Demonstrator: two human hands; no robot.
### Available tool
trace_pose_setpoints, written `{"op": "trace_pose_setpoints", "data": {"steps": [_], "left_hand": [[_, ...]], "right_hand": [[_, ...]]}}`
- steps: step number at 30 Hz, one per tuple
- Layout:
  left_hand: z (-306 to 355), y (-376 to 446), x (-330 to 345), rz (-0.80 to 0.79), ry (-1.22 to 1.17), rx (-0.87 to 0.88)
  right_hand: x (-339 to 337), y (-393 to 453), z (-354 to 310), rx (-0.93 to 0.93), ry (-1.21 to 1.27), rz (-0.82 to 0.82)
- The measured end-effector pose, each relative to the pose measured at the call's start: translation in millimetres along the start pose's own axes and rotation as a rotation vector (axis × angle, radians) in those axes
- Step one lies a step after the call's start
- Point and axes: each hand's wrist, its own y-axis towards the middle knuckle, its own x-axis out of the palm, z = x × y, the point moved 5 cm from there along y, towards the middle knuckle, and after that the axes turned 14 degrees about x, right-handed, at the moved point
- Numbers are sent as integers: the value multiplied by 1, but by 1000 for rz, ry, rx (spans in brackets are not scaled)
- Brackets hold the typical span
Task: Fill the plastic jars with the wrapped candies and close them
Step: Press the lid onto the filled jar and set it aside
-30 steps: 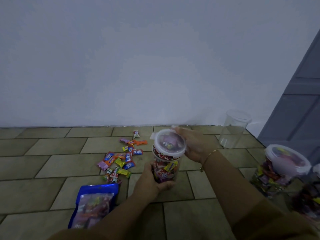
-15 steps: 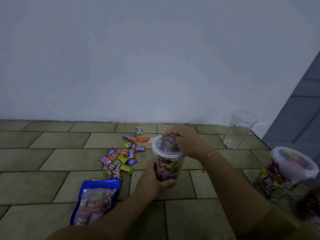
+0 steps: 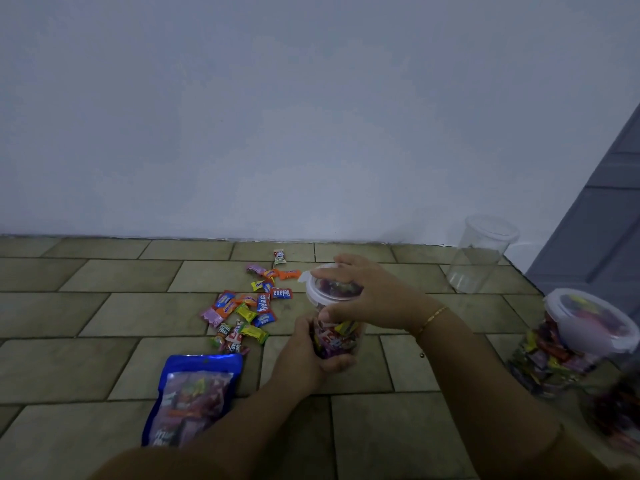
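A clear plastic jar (image 3: 337,336) full of wrapped candies stands upright on the tiled floor in front of me. My left hand (image 3: 308,355) grips its lower body. My right hand (image 3: 360,292) lies over its white lid (image 3: 317,294), fingers curled round the far rim and thumb on the near side. Several loose wrapped candies (image 3: 249,306) lie scattered to the left of the jar. An empty clear jar (image 3: 479,254) without a lid stands by the wall at the right. A filled, lidded jar (image 3: 568,344) stands at the right edge.
A blue candy bag (image 3: 192,396) lies flat at the lower left, near my left forearm. Another dark jar of candies (image 3: 620,414) is partly visible at the far right. A white wall runs behind, and a grey door (image 3: 595,230) stands at the right.
My right hand has moved from the far side of the lid to lie over its top, gripping the rim. The jar has come down to stand on the floor.
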Motion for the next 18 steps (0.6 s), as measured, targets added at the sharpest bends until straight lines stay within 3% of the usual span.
{"op": "trace_pose_setpoints", "data": {"steps": [12, 18], "left_hand": [[-2, -1, 0, -9, -1, -40], [-4, -2, 1, -5, -9, -28]], "right_hand": [[6, -3, 2, -51, -168, 11], [7, -3, 14, -8, -27, 0]]}}
